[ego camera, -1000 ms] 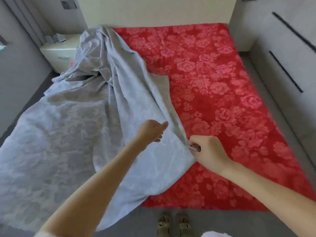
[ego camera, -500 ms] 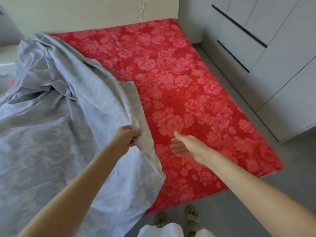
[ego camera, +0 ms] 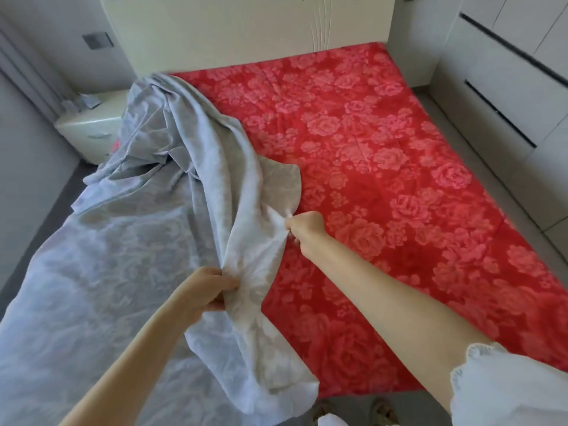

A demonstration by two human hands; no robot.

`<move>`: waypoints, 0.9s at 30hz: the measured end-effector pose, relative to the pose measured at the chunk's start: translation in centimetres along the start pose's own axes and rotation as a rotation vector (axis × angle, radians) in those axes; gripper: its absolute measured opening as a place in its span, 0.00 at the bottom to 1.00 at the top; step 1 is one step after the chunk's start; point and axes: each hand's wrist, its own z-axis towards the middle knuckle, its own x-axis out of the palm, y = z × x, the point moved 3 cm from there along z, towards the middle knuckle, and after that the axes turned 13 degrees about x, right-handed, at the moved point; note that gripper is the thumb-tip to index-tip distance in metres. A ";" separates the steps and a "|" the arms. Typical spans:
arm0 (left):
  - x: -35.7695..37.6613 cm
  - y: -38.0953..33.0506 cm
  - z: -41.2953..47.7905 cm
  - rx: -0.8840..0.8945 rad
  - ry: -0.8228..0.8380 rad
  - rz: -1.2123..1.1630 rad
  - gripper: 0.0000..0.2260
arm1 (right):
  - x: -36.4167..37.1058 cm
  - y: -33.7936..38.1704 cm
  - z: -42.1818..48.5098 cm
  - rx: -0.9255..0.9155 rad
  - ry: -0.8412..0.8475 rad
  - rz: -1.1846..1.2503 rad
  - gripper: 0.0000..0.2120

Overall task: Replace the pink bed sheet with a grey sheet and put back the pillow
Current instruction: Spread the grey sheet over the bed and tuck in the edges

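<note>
Right hand [ego camera: 305, 227] newly on grey sheet [ego camera: 147, 241]

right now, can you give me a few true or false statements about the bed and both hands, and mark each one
1. Both hands grip the pale grey patterned sheet. True: left hand, right hand.
2. The grey sheet covers the whole bed. False: it covers only the left side; the red floral cover shows on the right.
3. A cream nightstand stands left of the bed. True.
4. A pillow lies on the red cover. False: none is visible.
</note>
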 end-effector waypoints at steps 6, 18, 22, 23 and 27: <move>4.1 -7.0 2.0 0.441 -0.220 0.313 0.17 | -4.9 0.1 -6.3 -0.907 -0.174 -0.550 0.05; 11.9 -12.1 5.0 0.279 0.042 0.066 0.04 | -12.3 -4.4 -4.2 -0.112 0.168 -0.058 0.11; 11.1 -13.4 3.7 0.283 0.138 0.074 0.08 | -12.2 -4.7 0.7 0.539 0.399 0.476 0.27; 11.4 -13.8 3.0 0.279 0.175 0.082 0.09 | -11.7 -4.5 1.8 0.614 0.453 0.568 0.31; 12.8 -13.9 0.6 0.197 0.265 0.045 0.10 | -9.3 -3.2 6.5 0.636 0.495 0.683 0.26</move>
